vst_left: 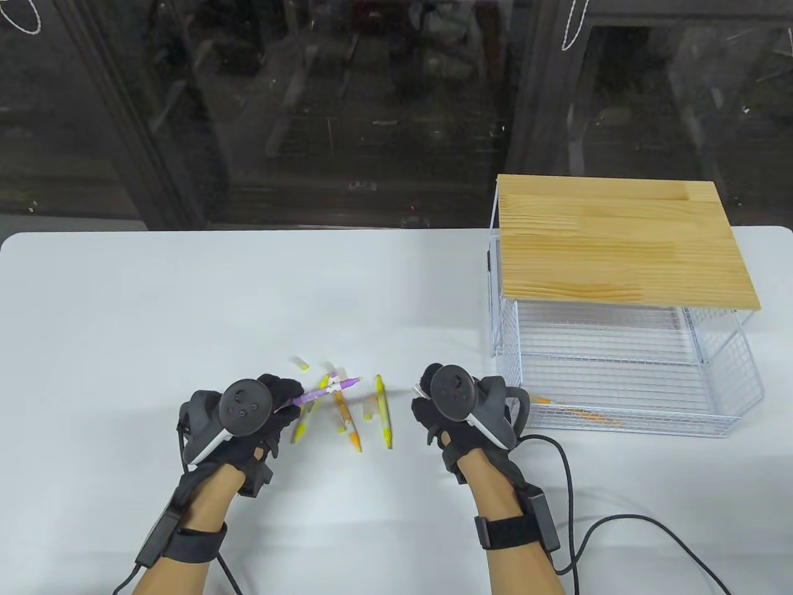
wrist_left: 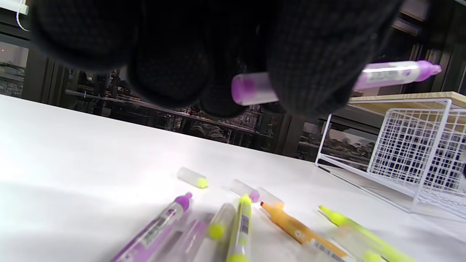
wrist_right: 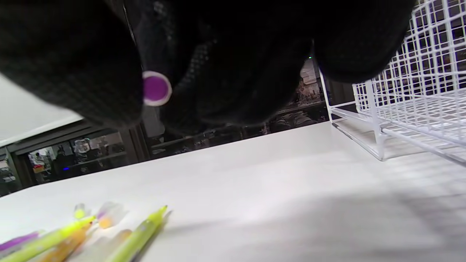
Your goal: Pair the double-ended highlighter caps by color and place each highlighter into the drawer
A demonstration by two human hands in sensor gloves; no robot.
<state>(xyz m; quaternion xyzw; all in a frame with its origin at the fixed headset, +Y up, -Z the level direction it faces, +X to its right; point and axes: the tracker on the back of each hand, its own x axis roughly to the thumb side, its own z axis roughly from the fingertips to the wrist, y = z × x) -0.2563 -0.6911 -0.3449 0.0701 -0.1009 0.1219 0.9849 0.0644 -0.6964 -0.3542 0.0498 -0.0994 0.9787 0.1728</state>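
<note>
Two gloved hands hover near the table's front edge: the left hand (vst_left: 248, 412) has its fingers curled round a purple highlighter (vst_left: 325, 390), lifted and pointing right, its right end uncapped. The right hand (vst_left: 455, 403) pinches a purple-ended cap (wrist_right: 156, 88) in curled fingers. Between them lie yellow and orange highlighters (vst_left: 347, 421) with loose caps (vst_left: 301, 363); the wire drawer (vst_left: 626, 372) stands pulled out at right, holding an orange highlighter (vst_left: 585, 414).
</note>
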